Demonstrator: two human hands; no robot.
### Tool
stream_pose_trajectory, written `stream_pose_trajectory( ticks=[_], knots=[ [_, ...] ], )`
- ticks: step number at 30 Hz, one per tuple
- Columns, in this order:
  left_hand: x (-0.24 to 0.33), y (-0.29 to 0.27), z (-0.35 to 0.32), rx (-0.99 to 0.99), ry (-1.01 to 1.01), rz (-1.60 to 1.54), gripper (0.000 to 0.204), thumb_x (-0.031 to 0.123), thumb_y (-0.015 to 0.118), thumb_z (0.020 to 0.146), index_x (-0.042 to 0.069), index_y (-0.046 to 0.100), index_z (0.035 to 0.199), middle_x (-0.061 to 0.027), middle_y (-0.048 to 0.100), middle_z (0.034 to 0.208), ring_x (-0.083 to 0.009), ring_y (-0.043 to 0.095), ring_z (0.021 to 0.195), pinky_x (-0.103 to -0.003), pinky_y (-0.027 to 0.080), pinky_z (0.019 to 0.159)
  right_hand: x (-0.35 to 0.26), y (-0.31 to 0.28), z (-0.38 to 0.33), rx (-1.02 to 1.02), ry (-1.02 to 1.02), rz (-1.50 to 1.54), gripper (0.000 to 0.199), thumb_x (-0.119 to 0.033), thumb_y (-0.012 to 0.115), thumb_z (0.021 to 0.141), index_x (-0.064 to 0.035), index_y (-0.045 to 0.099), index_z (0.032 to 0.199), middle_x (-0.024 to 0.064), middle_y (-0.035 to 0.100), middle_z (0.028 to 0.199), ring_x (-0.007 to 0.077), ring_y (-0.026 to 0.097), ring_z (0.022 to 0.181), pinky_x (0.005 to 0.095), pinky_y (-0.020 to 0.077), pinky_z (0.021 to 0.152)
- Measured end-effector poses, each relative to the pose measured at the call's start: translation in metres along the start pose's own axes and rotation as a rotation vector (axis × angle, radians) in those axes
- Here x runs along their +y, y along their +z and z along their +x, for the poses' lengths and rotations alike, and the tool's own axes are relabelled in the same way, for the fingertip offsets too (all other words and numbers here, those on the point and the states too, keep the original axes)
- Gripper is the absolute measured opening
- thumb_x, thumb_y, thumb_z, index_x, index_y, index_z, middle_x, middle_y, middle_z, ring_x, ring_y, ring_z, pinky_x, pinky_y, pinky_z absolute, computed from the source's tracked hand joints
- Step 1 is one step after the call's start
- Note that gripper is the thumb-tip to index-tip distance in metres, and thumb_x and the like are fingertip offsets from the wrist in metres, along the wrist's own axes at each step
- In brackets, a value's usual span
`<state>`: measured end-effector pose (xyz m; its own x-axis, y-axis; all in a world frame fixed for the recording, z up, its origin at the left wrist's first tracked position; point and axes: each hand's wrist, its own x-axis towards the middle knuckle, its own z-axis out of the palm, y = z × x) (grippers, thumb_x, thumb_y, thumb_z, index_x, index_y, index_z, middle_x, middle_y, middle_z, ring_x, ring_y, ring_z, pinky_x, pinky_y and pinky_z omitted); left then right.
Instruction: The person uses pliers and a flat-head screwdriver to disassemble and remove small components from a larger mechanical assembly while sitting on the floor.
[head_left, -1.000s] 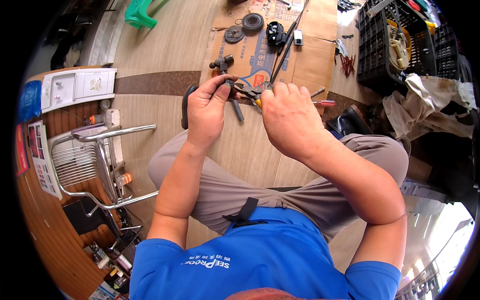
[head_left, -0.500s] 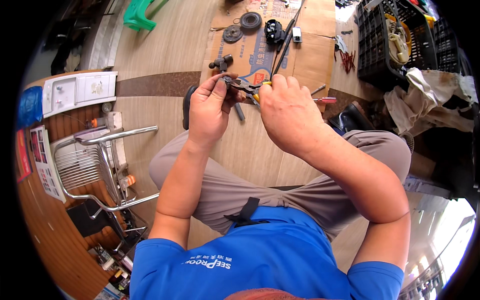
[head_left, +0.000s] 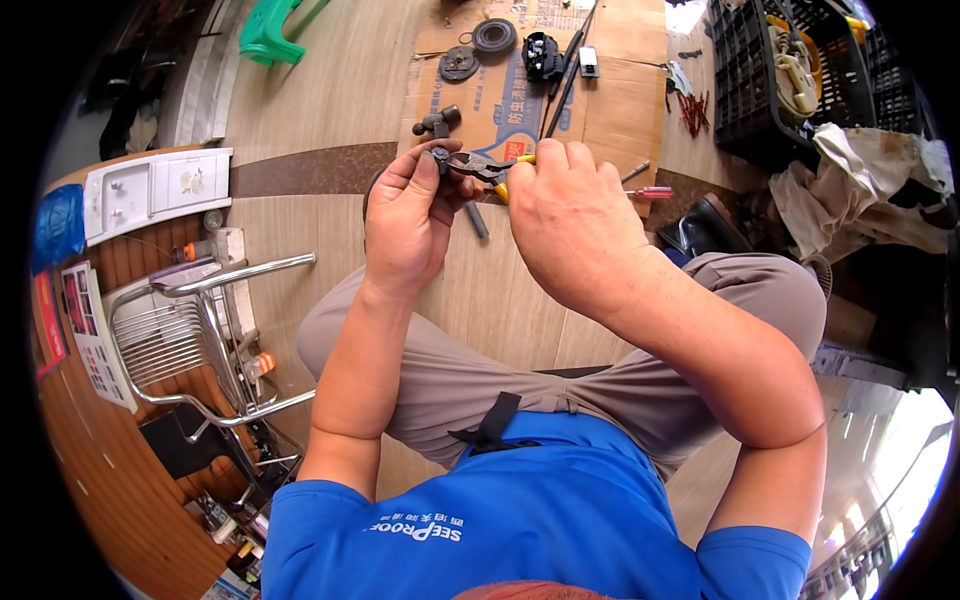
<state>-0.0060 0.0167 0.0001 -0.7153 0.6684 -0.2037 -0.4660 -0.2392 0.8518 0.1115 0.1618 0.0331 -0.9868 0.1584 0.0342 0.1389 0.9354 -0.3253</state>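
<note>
Between the thumb and fingers of my left hand (head_left: pixel 408 222) is a small dark part (head_left: pixel 441 157), its exact kind too small to tell. My right hand (head_left: pixel 575 220) is wrapped round the yellow handles of a pair of pliers (head_left: pixel 478 166). The jaws point left and reach the dark part; whether they grip it I cannot tell. Both hands are raised in front of my knees, close together. Just beyond my left hand a hammer (head_left: pixel 437 124) lies with its handle running under my hands. A red-handled screwdriver (head_left: pixel 652 192) lies to the right of my right hand.
Flattened cardboard (head_left: pixel 625 110) on the floor bears a round dark disc (head_left: pixel 459 64), a black ring-shaped part (head_left: pixel 494 36), a black housing (head_left: pixel 542 57) and long rods. A black crate (head_left: pixel 765 90) and pale cloth (head_left: pixel 850 195) stand right. Left are a metal-framed chair (head_left: pixel 215 300) and green stool (head_left: pixel 268 35).
Both hands, with the pliers and the dark part, have shifted slightly to the left. The grips look the same. The whole view has moved a little.
</note>
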Motion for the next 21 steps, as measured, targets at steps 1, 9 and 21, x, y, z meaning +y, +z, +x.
stream_pose_trajectory(
  ticks=[1, 9, 21],
  knots=[
    [0.0002, 0.0003, -0.0003, 0.000, -0.001, 0.000, 0.027, 0.019, 0.050, 0.098, -0.004, 0.058, 0.111, -0.0101, 0.066, 0.090, -0.0174, 0.065, 0.078, -0.032, 0.054, 0.076, 0.0001, -0.0004, -0.0002, -0.007, 0.000, -0.003, 0.016, -0.015, 0.054, 0.082, -0.0023, 0.062, 0.088, 0.0142, 0.058, 0.093, 0.0275, 0.055, 0.092, 0.0414, 0.0480, 0.071],
    [0.0019, 0.0028, -0.0006, -0.014, 0.021, 0.055, 0.027, 0.018, 0.050, 0.098, -0.004, 0.058, 0.112, -0.0092, 0.066, 0.092, -0.0165, 0.065, 0.081, -0.030, 0.053, 0.077, 0.0005, -0.0018, -0.0014, -0.010, 0.006, 0.000, 0.017, -0.015, 0.053, 0.082, -0.0021, 0.062, 0.089, 0.0141, 0.058, 0.094, 0.0270, 0.055, 0.092, 0.0412, 0.0476, 0.071],
    [0.0014, -0.0013, -0.0004, -0.011, 0.052, 0.135, 0.025, 0.014, 0.050, 0.098, -0.006, 0.057, 0.113, -0.0098, 0.066, 0.093, -0.0161, 0.066, 0.082, -0.029, 0.054, 0.078, 0.0008, -0.0023, -0.0019, -0.032, 0.004, 0.007, 0.017, -0.014, 0.053, 0.083, -0.0010, 0.061, 0.090, 0.0150, 0.058, 0.095, 0.0277, 0.055, 0.094, 0.0415, 0.0484, 0.072]
  ],
)
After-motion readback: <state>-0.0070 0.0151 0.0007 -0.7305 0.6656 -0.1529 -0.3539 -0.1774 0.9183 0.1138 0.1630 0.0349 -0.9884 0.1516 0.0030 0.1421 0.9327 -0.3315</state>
